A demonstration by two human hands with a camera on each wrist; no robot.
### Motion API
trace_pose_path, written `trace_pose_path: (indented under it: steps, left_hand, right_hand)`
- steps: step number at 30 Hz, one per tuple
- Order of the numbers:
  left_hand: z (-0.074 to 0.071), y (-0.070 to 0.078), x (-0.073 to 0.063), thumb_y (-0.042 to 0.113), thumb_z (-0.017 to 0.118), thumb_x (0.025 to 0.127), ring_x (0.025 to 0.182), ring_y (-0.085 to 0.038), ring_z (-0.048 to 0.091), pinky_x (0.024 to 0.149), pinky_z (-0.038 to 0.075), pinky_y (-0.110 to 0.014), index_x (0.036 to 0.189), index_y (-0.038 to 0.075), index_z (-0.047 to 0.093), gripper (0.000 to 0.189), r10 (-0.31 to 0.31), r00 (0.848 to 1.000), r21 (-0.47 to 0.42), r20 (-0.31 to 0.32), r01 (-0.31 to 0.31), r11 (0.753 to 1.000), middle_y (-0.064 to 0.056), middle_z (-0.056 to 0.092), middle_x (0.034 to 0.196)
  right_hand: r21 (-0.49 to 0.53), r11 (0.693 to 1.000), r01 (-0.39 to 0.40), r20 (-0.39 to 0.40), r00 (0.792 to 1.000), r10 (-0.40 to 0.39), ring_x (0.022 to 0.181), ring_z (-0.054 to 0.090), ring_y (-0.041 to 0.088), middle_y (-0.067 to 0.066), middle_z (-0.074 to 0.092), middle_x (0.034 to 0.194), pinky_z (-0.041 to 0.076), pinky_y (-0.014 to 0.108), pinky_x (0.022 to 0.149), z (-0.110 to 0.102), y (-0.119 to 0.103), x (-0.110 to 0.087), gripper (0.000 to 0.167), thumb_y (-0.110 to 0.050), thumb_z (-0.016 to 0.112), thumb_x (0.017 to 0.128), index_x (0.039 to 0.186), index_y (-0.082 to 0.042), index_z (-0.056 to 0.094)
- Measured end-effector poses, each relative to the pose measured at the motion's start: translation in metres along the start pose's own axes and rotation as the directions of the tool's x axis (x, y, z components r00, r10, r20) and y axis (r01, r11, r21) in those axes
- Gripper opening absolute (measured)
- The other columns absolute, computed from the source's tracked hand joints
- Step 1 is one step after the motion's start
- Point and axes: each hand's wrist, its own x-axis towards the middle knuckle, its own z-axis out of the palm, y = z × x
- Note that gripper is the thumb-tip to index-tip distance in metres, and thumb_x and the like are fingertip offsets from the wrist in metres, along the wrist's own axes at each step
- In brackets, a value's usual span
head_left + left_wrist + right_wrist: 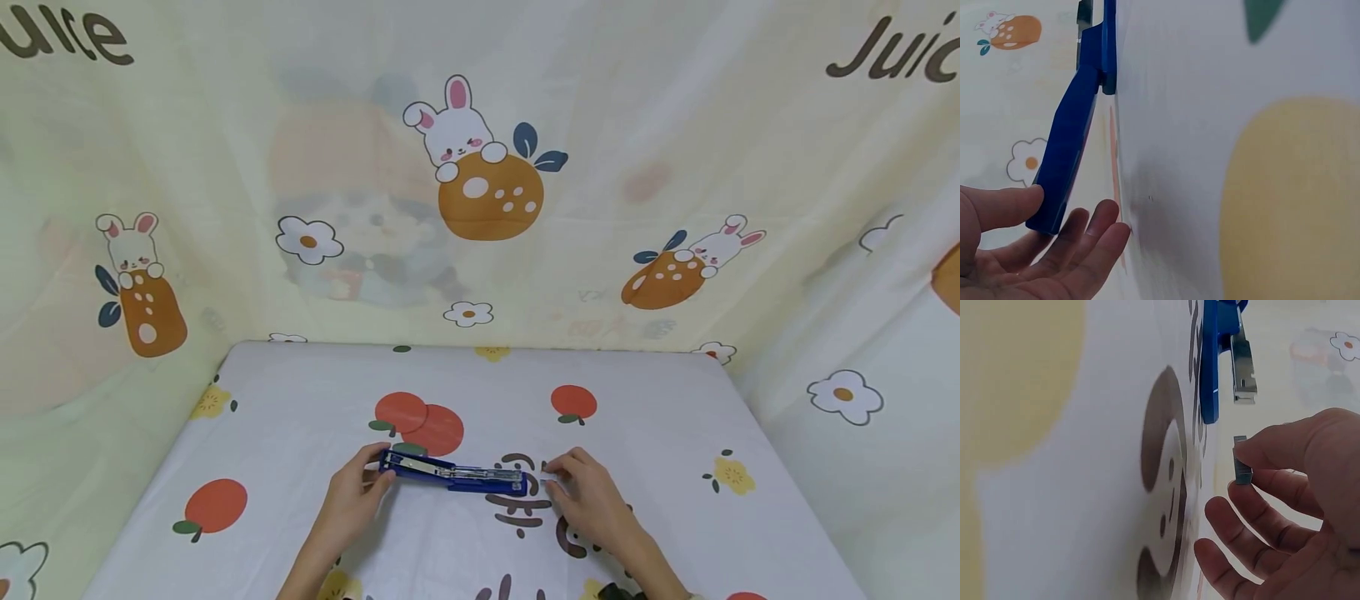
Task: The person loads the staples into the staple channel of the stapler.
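Note:
A blue stapler (pixel 457 479) is folded wide open over the table, its metal magazine (pixel 1244 372) exposed toward the right end. My left hand (pixel 352 496) pinches the left end of its blue cover (pixel 1066 150) between thumb and fingers; the other fingers spread below. To the right, apart from the stapler, my right hand (pixel 592 500) pinches a short grey strip of staples (pixel 1243 467) between thumb and fingertips. In the right wrist view the strip is a small distance from the magazine's end, with a gap between them. Part of the strip is covered by the thumb.
A white tablecloth (pixel 300 517) printed with red fruit, yellow flowers and brown drawings covers the table. Pale curtains (pixel 585 50) with rabbit and flower prints hang behind and at both sides. A dark object (pixel 618 592) shows by the right wrist at the bottom edge.

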Motion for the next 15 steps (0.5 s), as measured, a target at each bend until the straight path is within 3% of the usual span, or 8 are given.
trace_pose_path:
  steps: [15]
  left_hand:
    - [-0.001, 0.000, -0.001, 0.006, 0.068, 0.102, 0.110, -0.026, 0.075, 0.095, 0.065, -0.040, 0.143, 0.004, 0.060, 0.042, -0.002, 1.000, -0.011, 0.003, 0.002, 1.000, -0.020, 0.069, 0.137]
  right_hand:
    - [0.010, 1.000, 0.013, -0.009, 1.000, -0.013, 0.092, 0.060, 0.004, -0.009, 0.063, 0.100, 0.059, 0.023, 0.083, 0.009, -0.012, -0.001, 0.020, -0.006, 0.081, 0.091, 0.103, -0.021, 0.076]
